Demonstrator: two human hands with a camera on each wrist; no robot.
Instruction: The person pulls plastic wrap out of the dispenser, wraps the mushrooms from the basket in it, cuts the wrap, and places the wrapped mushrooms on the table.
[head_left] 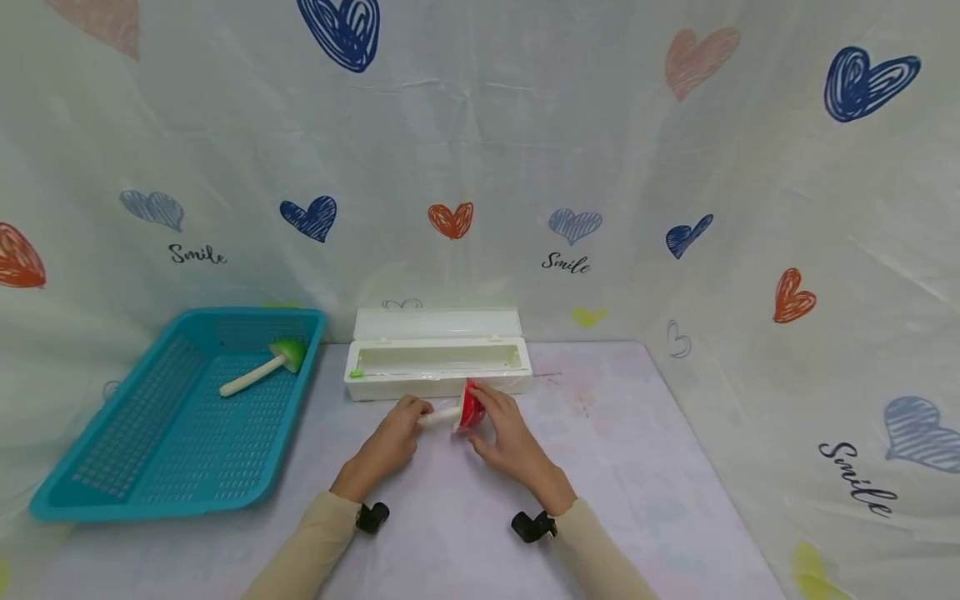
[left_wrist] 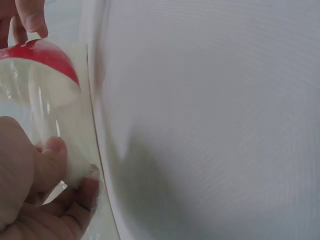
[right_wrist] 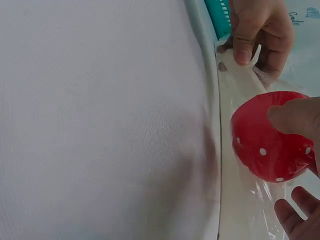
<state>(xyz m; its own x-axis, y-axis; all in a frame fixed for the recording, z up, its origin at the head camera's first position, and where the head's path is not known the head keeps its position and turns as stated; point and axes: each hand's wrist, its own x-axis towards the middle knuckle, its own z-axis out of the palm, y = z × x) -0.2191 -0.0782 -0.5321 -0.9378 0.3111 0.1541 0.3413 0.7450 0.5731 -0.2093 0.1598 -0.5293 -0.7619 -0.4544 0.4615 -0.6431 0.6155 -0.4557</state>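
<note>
In the head view a toy mushroom (head_left: 447, 415) with a white stem and a red, white-dotted cap (right_wrist: 270, 137) is held sideways above the table, wrapped in clear film (left_wrist: 42, 107). The left hand (head_left: 397, 433) pinches the stem's end and the film around it. At the cap the right hand (head_left: 513, 437) has its fingers about the rim, and one fingertip presses on the red surface in the right wrist view. Just behind the hands stands a long white box (head_left: 438, 389) with its lid raised; film lies along its front.
To the left, a teal perforated basket (head_left: 157, 508) holds a second mushroom (head_left: 258, 375) with a green cap. A small green piece (head_left: 357, 374) sits on the box's left front edge. A curtain with printed hearts (head_left: 450, 150) hangs behind and beside the table (head_left: 465, 542).
</note>
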